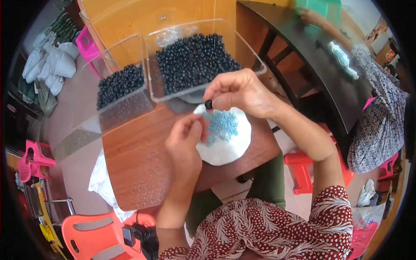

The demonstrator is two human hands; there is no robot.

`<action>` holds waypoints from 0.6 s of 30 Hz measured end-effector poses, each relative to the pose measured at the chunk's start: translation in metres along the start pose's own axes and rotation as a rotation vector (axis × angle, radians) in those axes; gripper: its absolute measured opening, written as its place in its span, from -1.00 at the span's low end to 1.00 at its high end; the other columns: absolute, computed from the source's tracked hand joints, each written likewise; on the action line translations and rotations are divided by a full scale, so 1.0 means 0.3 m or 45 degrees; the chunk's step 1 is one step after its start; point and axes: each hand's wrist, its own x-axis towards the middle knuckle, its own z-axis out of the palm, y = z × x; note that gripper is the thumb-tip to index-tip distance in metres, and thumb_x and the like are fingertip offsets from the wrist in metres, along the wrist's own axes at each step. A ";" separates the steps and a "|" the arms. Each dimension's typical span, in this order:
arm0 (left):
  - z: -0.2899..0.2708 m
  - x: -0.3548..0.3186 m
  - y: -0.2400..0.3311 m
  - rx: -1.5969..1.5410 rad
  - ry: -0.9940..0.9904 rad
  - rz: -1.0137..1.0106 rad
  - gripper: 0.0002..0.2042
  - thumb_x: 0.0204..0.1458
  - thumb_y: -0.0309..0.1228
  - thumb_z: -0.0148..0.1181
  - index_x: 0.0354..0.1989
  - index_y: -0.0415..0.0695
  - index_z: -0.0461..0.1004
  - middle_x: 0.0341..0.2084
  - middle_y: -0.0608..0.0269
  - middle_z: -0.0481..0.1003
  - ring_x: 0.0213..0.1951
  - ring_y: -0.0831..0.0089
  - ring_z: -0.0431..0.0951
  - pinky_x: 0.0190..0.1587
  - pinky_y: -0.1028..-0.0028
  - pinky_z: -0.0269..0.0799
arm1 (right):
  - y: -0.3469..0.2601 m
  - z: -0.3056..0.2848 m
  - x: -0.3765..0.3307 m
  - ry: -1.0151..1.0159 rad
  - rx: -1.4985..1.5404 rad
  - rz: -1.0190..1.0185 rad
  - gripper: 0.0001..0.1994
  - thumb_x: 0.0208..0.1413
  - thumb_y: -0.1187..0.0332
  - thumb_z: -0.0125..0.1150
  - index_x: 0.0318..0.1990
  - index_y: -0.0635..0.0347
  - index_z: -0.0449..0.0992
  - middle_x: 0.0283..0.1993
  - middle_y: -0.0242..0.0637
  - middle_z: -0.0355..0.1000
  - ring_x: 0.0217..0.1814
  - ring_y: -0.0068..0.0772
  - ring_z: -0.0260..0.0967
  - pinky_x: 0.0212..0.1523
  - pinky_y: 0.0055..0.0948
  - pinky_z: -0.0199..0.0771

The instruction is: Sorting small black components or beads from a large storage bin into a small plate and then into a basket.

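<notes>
My right hand [242,93] pinches a small round black piece [209,104] between thumb and fingertips, above the far rim of a white plate [221,154]. On the plate lies a loose heap of tiny light-blue pieces [224,125]. Just left of the plate is my left hand [187,133], its fingers curled and the thumb laid near the index finger; whatever it may hold is too small to make out. Beyond my hands stand two clear plastic bins, a larger bin [152,82] and a smaller bin [138,38], both with many small black pieces [190,60].
The plate rests on a brown wooden table [143,160]. An orange-red chair [93,234] with a black bag stands at the lower left, and a red stool [299,173] at the right. Another person's arm [327,27] reaches over a dark table [299,39]. White sacks [60,58] lie far left.
</notes>
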 end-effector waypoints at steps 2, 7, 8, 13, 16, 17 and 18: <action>0.035 -0.002 0.026 -0.214 0.039 -0.108 -0.85 0.05 -0.54 0.01 -0.24 -0.36 0.40 -0.45 0.19 0.45 -0.49 0.55 0.37 -0.44 0.60 0.26 | 0.021 0.038 -0.051 0.033 0.029 -0.081 -0.85 -0.10 0.62 0.13 -0.31 0.32 0.50 -0.42 -0.38 0.44 -0.37 -0.67 0.34 -0.34 -0.66 0.35; 0.037 -0.037 0.009 -0.368 -0.107 -0.243 -0.78 0.03 -0.41 0.10 -0.28 -0.36 0.42 -0.51 0.23 0.44 -0.49 0.55 0.36 -0.44 0.61 0.22 | 0.098 0.077 -0.121 0.097 0.070 -0.119 -0.85 -0.08 0.63 0.12 -0.30 0.34 0.49 -0.35 -0.33 0.44 -0.29 -0.61 0.37 -0.26 -0.61 0.39; 0.040 -0.045 0.004 -0.346 -0.121 -0.257 -0.78 0.02 -0.40 0.10 -0.28 -0.35 0.42 -0.52 0.23 0.44 -0.50 0.55 0.36 -0.44 0.60 0.22 | 0.103 0.081 -0.133 0.134 -0.016 -0.160 -0.86 -0.08 0.63 0.13 -0.30 0.35 0.49 -0.34 -0.32 0.44 -0.27 -0.60 0.37 -0.25 -0.60 0.40; 0.024 -0.100 -0.015 -0.390 -0.107 -0.344 -0.79 0.01 -0.41 0.12 -0.30 -0.35 0.42 -0.52 0.24 0.43 -0.49 0.54 0.36 -0.43 0.59 0.23 | 0.152 0.128 -0.188 0.278 -0.337 -0.303 -0.85 -0.13 0.61 0.17 -0.32 0.31 0.50 -0.38 -0.32 0.46 -0.30 -0.57 0.39 -0.28 -0.57 0.39; -0.005 -0.112 -0.032 -0.357 -0.101 -0.393 -0.79 0.00 -0.42 0.12 -0.30 -0.36 0.42 -0.52 0.23 0.43 -0.49 0.53 0.37 -0.43 0.59 0.24 | 0.176 0.147 -0.187 0.353 -0.587 -0.438 -0.84 -0.18 0.58 0.20 -0.35 0.27 0.50 -0.43 -0.29 0.45 -0.35 -0.43 0.41 -0.31 -0.49 0.37; -0.010 -0.116 -0.030 -0.343 -0.096 -0.410 -0.79 0.00 -0.44 0.12 -0.29 -0.37 0.42 -0.51 0.22 0.43 -0.49 0.52 0.37 -0.42 0.58 0.25 | 0.180 0.153 -0.187 0.347 -0.615 -0.495 -0.83 -0.20 0.58 0.22 -0.35 0.27 0.50 -0.44 -0.29 0.45 -0.36 -0.39 0.40 -0.30 -0.47 0.36; -0.012 -0.112 -0.026 -0.342 -0.096 -0.416 -0.79 0.00 -0.44 0.12 -0.29 -0.37 0.42 -0.51 0.22 0.43 -0.49 0.52 0.37 -0.42 0.58 0.25 | 0.189 0.157 -0.185 0.340 -0.641 -0.550 -0.82 -0.21 0.57 0.23 -0.36 0.26 0.50 -0.45 -0.28 0.44 -0.37 -0.35 0.39 -0.30 -0.45 0.35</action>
